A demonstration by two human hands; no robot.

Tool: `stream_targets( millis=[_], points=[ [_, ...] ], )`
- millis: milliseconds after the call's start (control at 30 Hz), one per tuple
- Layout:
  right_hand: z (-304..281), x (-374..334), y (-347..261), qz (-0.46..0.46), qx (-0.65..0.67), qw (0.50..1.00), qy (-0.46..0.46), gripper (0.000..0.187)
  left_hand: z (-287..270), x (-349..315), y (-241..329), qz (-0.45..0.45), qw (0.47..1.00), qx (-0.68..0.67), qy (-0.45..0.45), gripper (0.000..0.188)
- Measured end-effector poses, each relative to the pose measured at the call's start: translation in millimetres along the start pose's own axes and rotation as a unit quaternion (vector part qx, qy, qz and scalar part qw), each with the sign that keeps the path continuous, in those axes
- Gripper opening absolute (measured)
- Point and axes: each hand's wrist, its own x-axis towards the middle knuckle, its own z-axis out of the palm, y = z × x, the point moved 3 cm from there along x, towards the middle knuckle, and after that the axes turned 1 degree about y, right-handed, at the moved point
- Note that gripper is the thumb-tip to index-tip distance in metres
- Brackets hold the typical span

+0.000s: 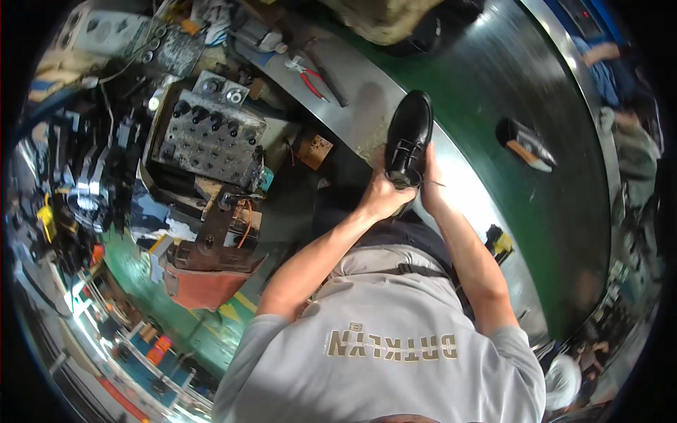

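A shiny black lace-up dress shoe is held up in front of me, its toe pointing away and its laced side showing. My left hand is closed around the heel end from the left. My right hand grips the shoe's right side, its fingers partly hidden behind it. Loose lace ends hang near the shoe's opening. Beyond the shoe, on the metal ledge, lie red-handled pincers and a dark hammer.
A green conveyor belt curves along the right, with another black shoe lying on it. To the left stands a machine with a metal block. A brown leather-like flap sits below it. A yellow-and-black object rests by my right forearm.
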Motion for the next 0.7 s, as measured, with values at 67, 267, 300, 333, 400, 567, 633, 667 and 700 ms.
stream_targets(
  millis=[67,267,300,333,400,567,633,667,700],
  points=[
    [-30,30,5,-0.061,-0.145,0.983,0.091,0.061,-7,30,-47,0.149,0.974,0.132,0.107,0.105],
    [39,76,-44,-0.175,-0.223,0.956,-0.079,0.037,-13,53,-71,0.022,0.96,0.244,0.138,0.107],
    [63,86,-43,-0.188,-0.268,0.94,-0.1,0.036,-15,54,-75,0.053,0.95,0.267,0.15,0.105],
    [86,91,-39,-0.201,-0.301,0.925,-0.119,0.039,-14,52,-82,0.01,0.943,0.302,0.138,0.103],
    [126,120,-21,-0.18,-0.404,0.89,-0.111,0.051,-15,50,-70,-0.036,0.948,0.292,0.12,0.106],
    [184,210,15,-0.232,-0.584,0.777,-0.032,0.061,-21,50,-68,-0.032,0.955,0.284,0.085,0.112],
    [190,234,13,-0.165,-0.616,0.769,0.045,0.051,-22,52,-68,-0.04,0.956,0.281,0.08,0.112],
    [192,232,7,-0.173,-0.59,0.789,0.014,0.046,-19,50,-70,-0.046,0.956,0.279,0.079,0.112],
    [189,231,-2,-0.18,-0.56,0.808,-0.014,0.041,-20,51,-70,-0.042,0.957,0.272,0.092,0.112]
  ],
)
